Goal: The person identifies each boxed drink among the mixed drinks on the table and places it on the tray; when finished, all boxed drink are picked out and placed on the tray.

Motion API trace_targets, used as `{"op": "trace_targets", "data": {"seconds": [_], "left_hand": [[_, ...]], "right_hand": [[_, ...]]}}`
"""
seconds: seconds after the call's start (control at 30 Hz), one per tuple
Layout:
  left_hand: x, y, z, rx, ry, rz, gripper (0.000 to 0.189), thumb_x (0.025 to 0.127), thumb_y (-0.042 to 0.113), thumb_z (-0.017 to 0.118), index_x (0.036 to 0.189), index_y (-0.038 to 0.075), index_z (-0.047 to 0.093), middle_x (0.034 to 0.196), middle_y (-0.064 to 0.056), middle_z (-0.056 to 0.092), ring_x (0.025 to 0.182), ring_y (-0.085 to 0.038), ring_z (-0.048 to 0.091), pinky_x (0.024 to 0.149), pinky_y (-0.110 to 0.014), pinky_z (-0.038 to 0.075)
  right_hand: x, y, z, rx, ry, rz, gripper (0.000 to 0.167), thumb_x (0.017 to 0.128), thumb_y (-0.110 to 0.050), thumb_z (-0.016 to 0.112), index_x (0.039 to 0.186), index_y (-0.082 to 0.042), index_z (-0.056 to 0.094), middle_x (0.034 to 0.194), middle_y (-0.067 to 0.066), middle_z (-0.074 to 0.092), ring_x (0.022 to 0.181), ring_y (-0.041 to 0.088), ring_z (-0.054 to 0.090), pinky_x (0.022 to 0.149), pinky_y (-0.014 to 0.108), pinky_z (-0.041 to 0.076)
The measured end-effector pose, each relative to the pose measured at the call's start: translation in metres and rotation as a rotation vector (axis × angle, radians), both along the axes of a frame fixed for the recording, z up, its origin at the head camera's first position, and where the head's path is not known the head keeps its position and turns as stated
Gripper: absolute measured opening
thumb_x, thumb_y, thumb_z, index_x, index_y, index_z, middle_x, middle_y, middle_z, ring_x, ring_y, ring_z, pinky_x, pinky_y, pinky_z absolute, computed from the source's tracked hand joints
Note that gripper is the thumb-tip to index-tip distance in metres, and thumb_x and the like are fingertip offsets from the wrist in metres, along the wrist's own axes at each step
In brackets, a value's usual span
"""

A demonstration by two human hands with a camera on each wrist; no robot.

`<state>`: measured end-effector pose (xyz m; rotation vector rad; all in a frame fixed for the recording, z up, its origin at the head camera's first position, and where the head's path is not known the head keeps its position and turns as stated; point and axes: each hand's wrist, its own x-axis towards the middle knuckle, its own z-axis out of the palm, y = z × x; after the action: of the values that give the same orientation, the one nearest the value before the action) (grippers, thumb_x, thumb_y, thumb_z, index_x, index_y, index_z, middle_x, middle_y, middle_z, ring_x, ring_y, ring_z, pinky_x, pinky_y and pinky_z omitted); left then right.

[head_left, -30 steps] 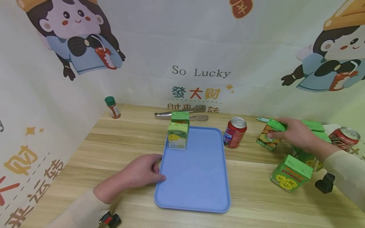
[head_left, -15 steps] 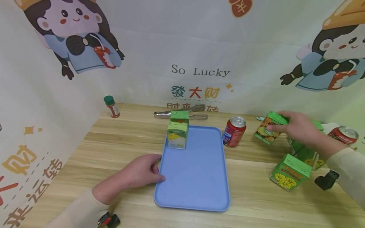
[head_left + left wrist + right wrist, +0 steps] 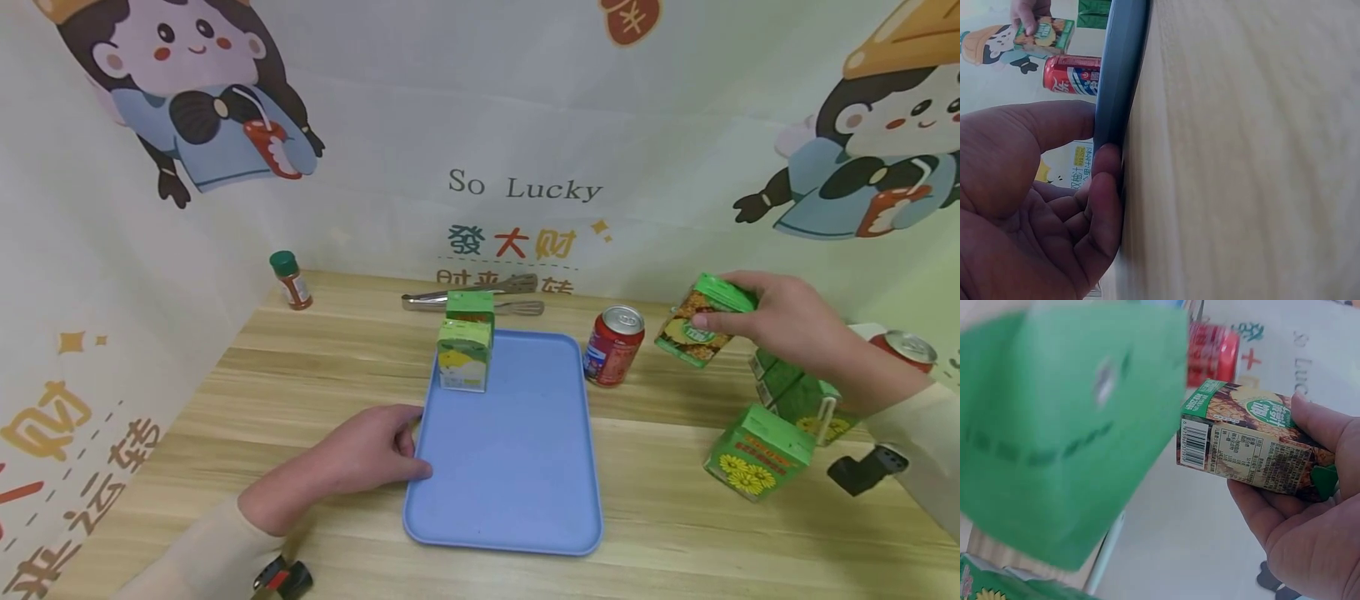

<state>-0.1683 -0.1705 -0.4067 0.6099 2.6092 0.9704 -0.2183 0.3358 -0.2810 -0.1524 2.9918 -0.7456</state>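
Note:
My right hand (image 3: 795, 317) grips a pineapple juice carton (image 3: 693, 333), thumb on its front and fingers behind. The carton hangs tilted above the table, to the right of an upright red soda can (image 3: 615, 348). In the right wrist view the barcode side of that juice carton (image 3: 1241, 456) shows. My left hand (image 3: 363, 450) pinches the left rim of a blue tray (image 3: 513, 467); the left wrist view has the thumb over the rim (image 3: 1124, 69) and fingertips against its outer side. A green-and-yellow carton (image 3: 463, 358) stands at the tray's far left corner, before another green carton (image 3: 471, 302).
Metal tongs (image 3: 517, 308) lie behind the tray. A green-capped spice jar (image 3: 291, 282) stands at the back left. On the right are a chrysanthemum drink carton (image 3: 757, 454), several more green cartons (image 3: 798, 400) and a second can (image 3: 911, 346), partly behind my right arm.
My right hand has lifted the pineapple juice carton off the table and moved it slightly left, tilting it more. The left hand stays at the tray's rim.

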Motion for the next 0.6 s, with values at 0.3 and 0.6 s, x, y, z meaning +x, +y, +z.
{"op": "trace_targets", "data": {"seconds": [0.3,0.6], "left_hand": [[-0.001,-0.001,0.001,-0.004,-0.023,-0.009,0.071,0.088,0.022,0.094,0.144,-0.008,0.062,0.075,0.005,0.065,0.066,-0.013,0.059,0.061,-0.029,0.046],[-0.001,-0.002,0.001,-0.001,-0.030,-0.013,0.077,0.089,0.020,0.093,0.149,-0.011,0.057,0.076,0.005,0.065,0.067,-0.015,0.059,0.061,-0.029,0.046]], "right_hand": [[0.015,-0.027,0.009,0.005,0.015,0.051,0.084,0.101,-0.056,0.079,0.161,-0.003,0.053,0.119,0.019,0.070,0.093,0.032,0.058,0.070,0.042,0.048],[0.025,-0.048,0.009,-0.017,0.031,0.099,0.073,0.101,-0.047,0.084,0.155,-0.004,0.060,0.112,0.012,0.071,0.091,0.028,0.056,0.071,0.039,0.046]]}}
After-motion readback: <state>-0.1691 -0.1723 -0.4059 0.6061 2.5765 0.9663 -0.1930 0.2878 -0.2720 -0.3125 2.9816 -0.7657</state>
